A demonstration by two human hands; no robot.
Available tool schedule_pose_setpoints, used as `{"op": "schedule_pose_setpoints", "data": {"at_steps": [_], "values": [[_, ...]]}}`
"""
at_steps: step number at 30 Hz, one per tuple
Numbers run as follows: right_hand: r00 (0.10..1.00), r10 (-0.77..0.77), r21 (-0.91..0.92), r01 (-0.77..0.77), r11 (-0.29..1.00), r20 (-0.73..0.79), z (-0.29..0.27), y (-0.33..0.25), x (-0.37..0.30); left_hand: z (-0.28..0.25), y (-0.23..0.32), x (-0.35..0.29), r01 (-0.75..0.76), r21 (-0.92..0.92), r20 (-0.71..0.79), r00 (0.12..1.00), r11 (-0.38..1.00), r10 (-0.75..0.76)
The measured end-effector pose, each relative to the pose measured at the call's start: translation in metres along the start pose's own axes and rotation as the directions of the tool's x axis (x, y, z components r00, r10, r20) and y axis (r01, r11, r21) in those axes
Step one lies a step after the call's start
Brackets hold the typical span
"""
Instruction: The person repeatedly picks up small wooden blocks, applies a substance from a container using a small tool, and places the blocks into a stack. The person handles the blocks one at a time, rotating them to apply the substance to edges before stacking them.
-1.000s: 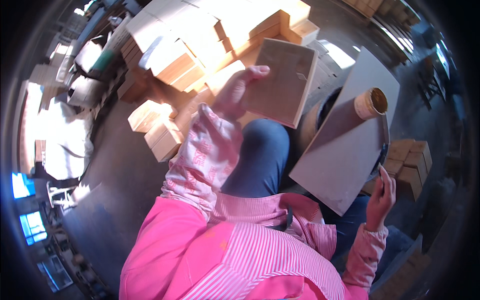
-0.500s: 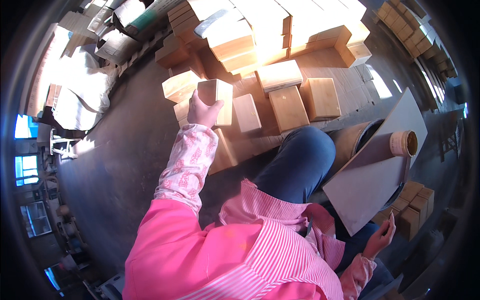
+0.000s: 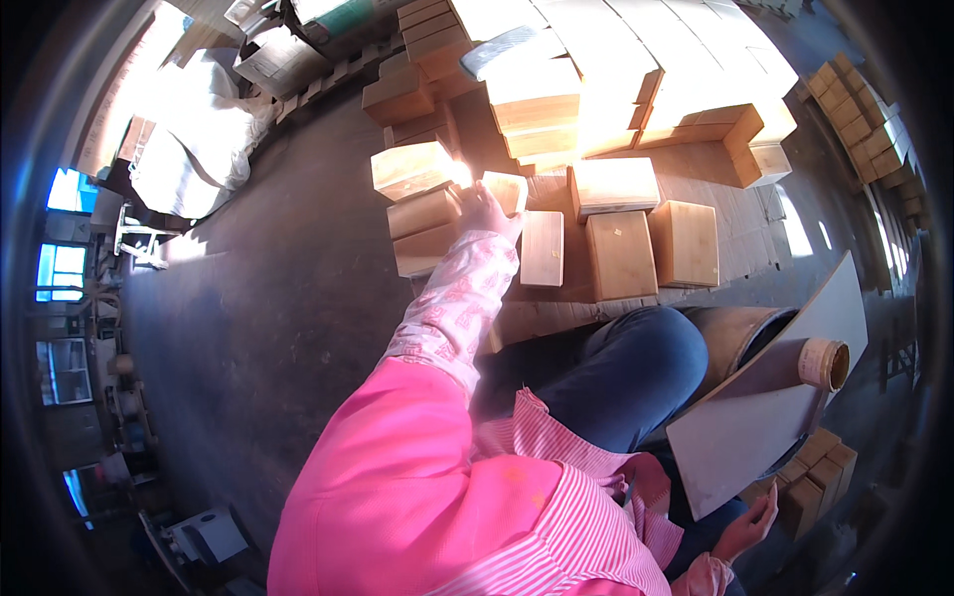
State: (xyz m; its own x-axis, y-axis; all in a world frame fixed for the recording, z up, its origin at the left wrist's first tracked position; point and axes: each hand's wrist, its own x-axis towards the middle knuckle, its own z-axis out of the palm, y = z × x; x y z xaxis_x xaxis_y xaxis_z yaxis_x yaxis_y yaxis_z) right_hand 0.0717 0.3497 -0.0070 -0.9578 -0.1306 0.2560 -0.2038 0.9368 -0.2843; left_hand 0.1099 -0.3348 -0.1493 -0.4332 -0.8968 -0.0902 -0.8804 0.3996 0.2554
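My left hand (image 3: 483,213) reaches out, its fingers around a pale wooden box (image 3: 510,189) among other boxes on the floor. Close to that hand are stacked wooden boxes (image 3: 425,221) on its left and a narrow pale box (image 3: 543,248) on its right. My right hand (image 3: 745,530) is low at the right, near my thigh. Its fingers are bent together with the thumb; whatever they pinch is too small to name. Near it, a slanted grey board (image 3: 730,432) rests against a drum (image 3: 730,338), with a brown-stained round tub (image 3: 823,365) on the board.
More wooden boxes (image 3: 621,256) stand ahead on flattened cardboard (image 3: 696,169), before a large sunlit stack (image 3: 606,84). Other boxes (image 3: 820,477) are piled beyond the board. A white sack (image 3: 194,149) and open cartons (image 3: 283,65) lie at the far left.
My left hand and its box have shifted; less of the box shows now, its dark side turned out of sight. The whole view has swung leftward. My right hand stays by my thigh.
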Motion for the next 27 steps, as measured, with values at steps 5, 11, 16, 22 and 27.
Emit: {"op": "schedule_pose_setpoints", "data": {"at_steps": [5, 11, 16, 22, 27], "values": [[0.998, -0.058, 0.023, 0.058, 0.998, -0.017, 0.001, 0.002, 0.004, 0.019, -0.005, 0.004, -0.005, -0.064, 0.18, 0.983, 0.998, 0.016], [0.999, 0.049, 0.075, -0.048, 0.996, -0.016, 0.004, 0.009, 0.002, -0.063, -0.057, 0.055, -0.373, -0.056, -0.406, 0.856, 0.926, 0.32], [0.999, 0.045, 0.044, -0.044, 0.998, -0.006, 0.005, 0.008, 0.001, -0.107, -0.117, 0.13, -0.213, 0.424, -0.049, 0.965, 0.88, 0.257], [0.998, 0.048, 0.079, -0.046, 0.996, -0.029, 0.006, 0.01, 0.0, -0.104, -0.158, 0.16, 0.032, 0.228, -0.121, 0.993, 0.973, -0.004], [0.997, 0.06, 0.087, -0.057, 0.995, -0.039, 0.006, 0.008, 0.0, -0.156, -0.145, 0.127, 0.11, -0.849, -0.135, 0.901, 0.517, -0.413]]}}
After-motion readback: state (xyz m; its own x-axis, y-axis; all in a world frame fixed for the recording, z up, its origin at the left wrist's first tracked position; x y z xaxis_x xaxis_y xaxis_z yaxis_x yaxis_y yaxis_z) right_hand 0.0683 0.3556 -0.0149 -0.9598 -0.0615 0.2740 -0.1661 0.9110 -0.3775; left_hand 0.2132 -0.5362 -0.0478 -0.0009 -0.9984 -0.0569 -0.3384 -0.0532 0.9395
